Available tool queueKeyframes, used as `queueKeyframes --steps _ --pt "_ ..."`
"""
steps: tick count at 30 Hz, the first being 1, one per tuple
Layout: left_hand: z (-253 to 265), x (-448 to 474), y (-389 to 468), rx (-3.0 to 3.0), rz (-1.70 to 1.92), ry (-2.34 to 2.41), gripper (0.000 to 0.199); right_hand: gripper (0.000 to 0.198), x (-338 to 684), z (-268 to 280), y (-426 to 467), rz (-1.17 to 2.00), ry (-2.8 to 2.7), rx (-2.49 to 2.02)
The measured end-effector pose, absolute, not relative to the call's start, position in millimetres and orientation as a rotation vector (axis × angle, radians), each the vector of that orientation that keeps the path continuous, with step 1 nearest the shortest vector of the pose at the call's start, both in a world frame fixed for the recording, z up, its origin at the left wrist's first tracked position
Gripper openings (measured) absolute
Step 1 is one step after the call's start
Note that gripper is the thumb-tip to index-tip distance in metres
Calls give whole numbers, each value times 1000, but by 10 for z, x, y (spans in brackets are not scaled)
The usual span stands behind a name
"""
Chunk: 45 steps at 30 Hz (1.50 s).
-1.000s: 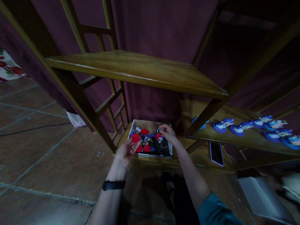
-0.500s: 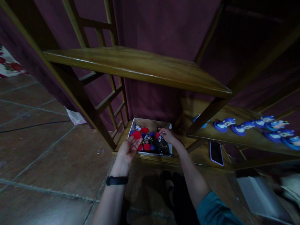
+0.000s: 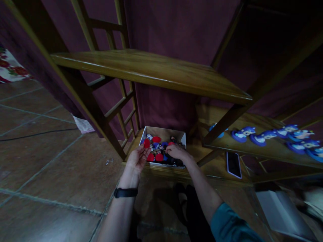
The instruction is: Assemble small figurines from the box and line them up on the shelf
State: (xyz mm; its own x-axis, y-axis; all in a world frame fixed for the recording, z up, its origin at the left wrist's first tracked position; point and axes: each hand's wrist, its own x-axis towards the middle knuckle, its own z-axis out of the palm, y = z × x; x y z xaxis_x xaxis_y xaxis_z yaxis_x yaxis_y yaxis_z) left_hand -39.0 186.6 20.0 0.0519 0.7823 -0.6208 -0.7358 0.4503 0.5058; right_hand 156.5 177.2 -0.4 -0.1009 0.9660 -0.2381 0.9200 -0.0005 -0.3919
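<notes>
The white box (image 3: 164,133) sits on the bottom shelf (image 3: 214,169) at its left end, open on top. The wide shelf board (image 3: 151,72) overhangs it, so access runs in low from the front edge. The slanted front post (image 3: 88,101) and the ladder-like side rails (image 3: 123,112) close off the left. To the right, a diagonal brace (image 3: 227,122) crosses near the box's right wall. Beyond the brace, the bottom shelf lies bare up to a phone (image 3: 233,163) lying flat. The side shelf (image 3: 267,149) above it is lined with blue figures (image 3: 264,136), leaving a bare strip along its front edge.
</notes>
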Motion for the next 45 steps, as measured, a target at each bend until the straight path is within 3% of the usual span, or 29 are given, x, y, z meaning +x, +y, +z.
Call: queueKeyframes --steps 8,21,26,31,37,45 --pt "244 -442 1849 159 1150 1038 19 37 1393 -118 1717 603 -2304 -2259" --pt "302 -594 1804 208 1077 994 20 32 1273 -127 1710 554 -2289 -2291" --pt "293 -620 1795 251 1064 1009 18 20 1429 -86 1712 517 -2245 -2163" --pt "232 -549 1758 303 1042 1033 18 9 1631 0 1816 675 -1862 -1974" --pt "198 -338 1664 472 992 1066 21 23 1552 124 1846 1169 -1539 -1482" --pt "162 -245 1629 527 992 1011 17 31 1334 184 1767 1426 -1143 -1378"
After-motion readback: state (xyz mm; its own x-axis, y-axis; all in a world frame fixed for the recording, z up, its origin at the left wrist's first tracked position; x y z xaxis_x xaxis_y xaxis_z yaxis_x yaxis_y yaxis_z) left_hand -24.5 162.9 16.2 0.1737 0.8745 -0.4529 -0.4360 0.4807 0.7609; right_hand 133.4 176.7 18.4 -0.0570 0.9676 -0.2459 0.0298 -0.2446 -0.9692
